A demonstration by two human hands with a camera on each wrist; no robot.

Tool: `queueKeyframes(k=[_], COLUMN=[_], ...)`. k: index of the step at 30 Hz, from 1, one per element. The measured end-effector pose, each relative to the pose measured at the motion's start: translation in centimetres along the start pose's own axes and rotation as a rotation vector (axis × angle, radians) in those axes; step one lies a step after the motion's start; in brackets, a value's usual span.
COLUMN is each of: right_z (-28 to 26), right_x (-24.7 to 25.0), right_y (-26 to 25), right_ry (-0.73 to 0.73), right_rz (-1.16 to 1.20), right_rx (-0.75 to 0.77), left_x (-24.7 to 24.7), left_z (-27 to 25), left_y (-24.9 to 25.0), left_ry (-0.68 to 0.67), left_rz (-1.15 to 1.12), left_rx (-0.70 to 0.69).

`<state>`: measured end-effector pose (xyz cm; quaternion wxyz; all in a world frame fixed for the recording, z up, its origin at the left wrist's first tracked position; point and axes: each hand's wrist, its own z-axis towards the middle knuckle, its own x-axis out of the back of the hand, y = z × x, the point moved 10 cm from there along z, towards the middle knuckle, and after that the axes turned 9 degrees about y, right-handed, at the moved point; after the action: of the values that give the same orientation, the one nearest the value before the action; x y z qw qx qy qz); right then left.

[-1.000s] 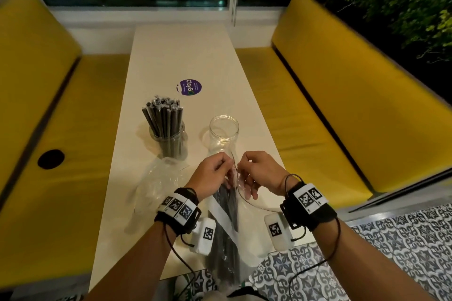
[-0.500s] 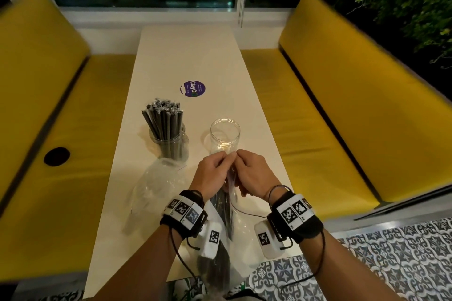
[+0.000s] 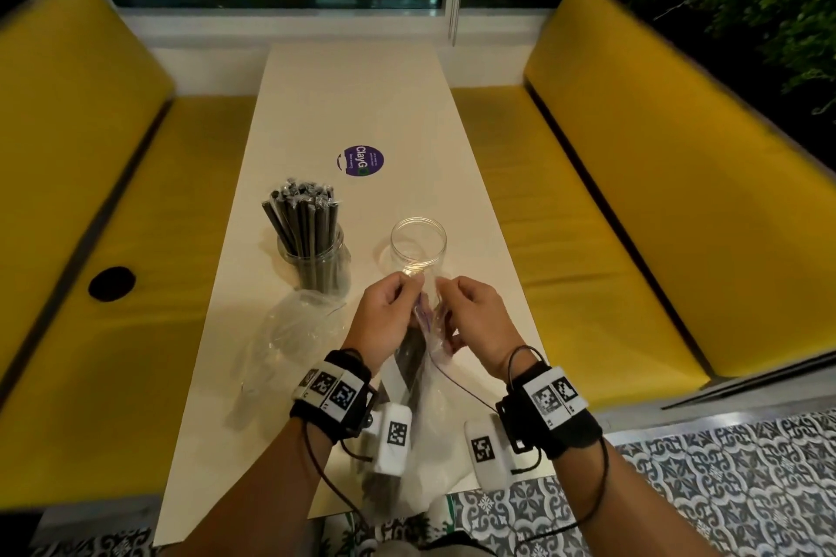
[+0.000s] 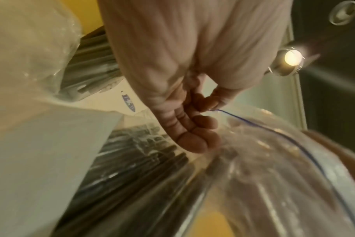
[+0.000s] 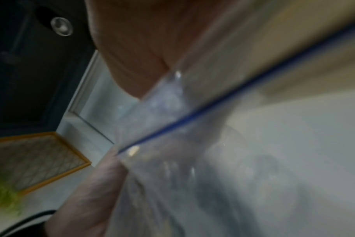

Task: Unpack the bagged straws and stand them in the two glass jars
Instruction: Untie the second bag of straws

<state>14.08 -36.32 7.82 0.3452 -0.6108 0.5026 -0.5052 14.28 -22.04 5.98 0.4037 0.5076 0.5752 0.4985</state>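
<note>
A clear zip bag (image 3: pixel 427 380) with dark straws (image 3: pixel 409 369) inside lies along the table's near end, its mouth raised toward me. My left hand (image 3: pixel 389 321) pinches one lip of the bag's top, and my right hand (image 3: pixel 470 317) pinches the other lip close beside it. The left wrist view shows my fingers (image 4: pixel 195 128) curled on the blue zip line (image 4: pixel 253 124) with the bagged straws (image 4: pixel 136 160) below. The right wrist view is blurred, with the bag (image 5: pixel 213 144) filling it. An empty glass jar (image 3: pixel 418 251) stands just beyond my hands. A second jar (image 3: pixel 316 258) to its left holds several dark straws.
A crumpled empty plastic bag (image 3: pixel 289 330) lies on the cream table (image 3: pixel 362 104) in front of the filled jar. A purple round sticker (image 3: pixel 360 161) sits mid-table. Yellow benches (image 3: pixel 633 194) run along both sides, with plants at the far right.
My hands came together at the bag's top and have now drawn slightly apart again, lifting the bag's mouth a little. The view has shifted.
</note>
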Motion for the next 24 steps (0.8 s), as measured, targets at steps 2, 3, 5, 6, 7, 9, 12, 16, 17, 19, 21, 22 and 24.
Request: queueKeyframes(k=[2,3,5,6,7,9,12,16,17,19,21,22,24], right_z=[-0.8,-1.2,-1.2,-1.1,-1.0,-0.9,-1.1,-1.1,-1.1,-1.2,-1.4,-1.5,-1.8], right_x=[-0.4,-0.4,-0.1,0.1,0.3,0.4,0.5,3.1,3.4,3.4,3.1,2.9,2.4], right_y=[-0.9,-1.3,-1.3,-1.1,-1.0,-0.9,-0.8,0.0,0.1,0.1,-0.2,-0.5,-0.8], right_ry=[-0.093,-0.122,-0.110,-0.087,-0.063,-0.016,0.013,0.195,0.212,0.210,0.207,0.205,0.182], right_rz=[-0.163,-0.217,-0.202,-0.164,-0.139,-0.169,-0.207,-0.124,-0.109,-0.086,-0.062,-0.051,-0.040], right_rx=[0.068,0.102,0.119,0.114,0.113,0.145,0.159,0.078,0.064,0.054,0.061,0.070,0.076], left_x=[0.7,0.8,0.6,0.3,0.1,-0.2,0.5,4.7,5.4,4.7,2.9,2.1,1.1], left_z=[0.2,0.2,-0.2,-0.6,-1.1,-2.0,-2.2,-1.1,-0.8,-0.8,-1.8,-2.5,-3.1], left_y=[0.3,0.2,0.1,0.3,0.4,0.2,0.3,1.3,1.3,1.1,1.1,1.4,1.5], left_ry=[0.039,0.045,0.014,-0.015,-0.043,-0.093,-0.104,0.162,0.193,0.098,-0.036,-0.088,-0.141], left_rz=[0.029,-0.001,-0.039,-0.003,0.064,0.169,0.173,0.135,0.118,0.115,0.206,0.259,0.321], left_rx=[-0.003,0.025,0.055,0.037,0.006,-0.069,-0.132,-0.130,-0.109,-0.048,-0.026,-0.055,-0.122])
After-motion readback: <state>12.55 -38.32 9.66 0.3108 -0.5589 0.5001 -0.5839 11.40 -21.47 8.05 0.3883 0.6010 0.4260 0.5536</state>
